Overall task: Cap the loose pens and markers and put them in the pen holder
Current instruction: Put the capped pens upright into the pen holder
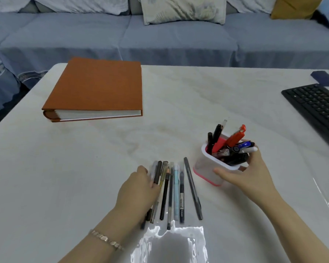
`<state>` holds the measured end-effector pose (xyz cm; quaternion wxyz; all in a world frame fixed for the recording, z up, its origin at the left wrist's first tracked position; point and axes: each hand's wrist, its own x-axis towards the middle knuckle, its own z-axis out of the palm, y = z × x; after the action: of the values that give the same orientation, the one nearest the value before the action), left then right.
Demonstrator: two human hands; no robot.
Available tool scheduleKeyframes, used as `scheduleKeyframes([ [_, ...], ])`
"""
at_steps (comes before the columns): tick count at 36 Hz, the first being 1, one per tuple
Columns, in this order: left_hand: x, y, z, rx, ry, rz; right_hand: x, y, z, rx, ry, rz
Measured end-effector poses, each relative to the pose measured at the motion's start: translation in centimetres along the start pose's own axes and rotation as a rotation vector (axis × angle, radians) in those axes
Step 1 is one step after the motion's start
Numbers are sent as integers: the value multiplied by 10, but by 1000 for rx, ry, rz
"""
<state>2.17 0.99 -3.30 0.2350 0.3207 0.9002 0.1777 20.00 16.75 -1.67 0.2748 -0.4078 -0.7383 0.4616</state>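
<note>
Loose pens [176, 192] lie in a row on the white surface [84, 168], near centre, side by side and roughly parallel, long axes running near to far. One grey pen [193, 188] lies slightly apart at the right end of the row. My left hand [137, 188] lies back up over the left end of the row, fingertips touching the leftmost pens; whether it grasps any of them I cannot tell, since the hand hides them. There is a bracelet [106, 240] on the left wrist. My right hand [241, 177] grasps the pen holder [211, 168], thumb on its near wall and fingers round the right side. The holder is white with a pink base, stands just right of the row and already has pens and markers in it, among them a red one [235, 137]. Far left is a closed orange album [97, 88], far right a black keyboard [315, 109]. A blue-covered sofa [160, 38] stands beyond the surface.
</note>
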Motion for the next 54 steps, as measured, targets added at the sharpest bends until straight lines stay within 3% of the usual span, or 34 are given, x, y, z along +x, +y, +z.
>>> scheduleKeyframes([
  [14, 8, -5, 11, 117, 59, 95, 1, 4, 3, 2, 2, -100],
  [18, 13, 6, -5, -192, 139, 183, 2, 10, 2, -6, 12, -92],
  [22, 5, 56, -39, -714, 313, 394, 3, 15, 3, -8, 16, -38],
  [26, -7, 107, -59, -1207, 154, 673, 2, 13, 5, 9, 34, -57],
  [28, -8, 126, -55, -1306, 67, 720, 2, 16, 6, 2, 43, -65],
  [31, -3, 141, -31, -1269, -11, 647, 5, 23, 6, -26, 56, -75],
  [35, 6, 143, -7, -1095, 13, 500, 6, 25, 5, -36, 47, -60],
  [42, 11, 129, -18, -918, 261, 773, 5, 22, 6, -31, 55, -69],
  [46, 21, 129, -17, -545, 292, 916, 5, 22, 6, -25, 48, -96],
  [50, 27, 138, -23, -279, 199, 955, 5, 23, 6, -40, 45, -95],
  [54, 28, 144, -31, -174, -33, 957, 6, 25, 6, -36, 39, -91],
])
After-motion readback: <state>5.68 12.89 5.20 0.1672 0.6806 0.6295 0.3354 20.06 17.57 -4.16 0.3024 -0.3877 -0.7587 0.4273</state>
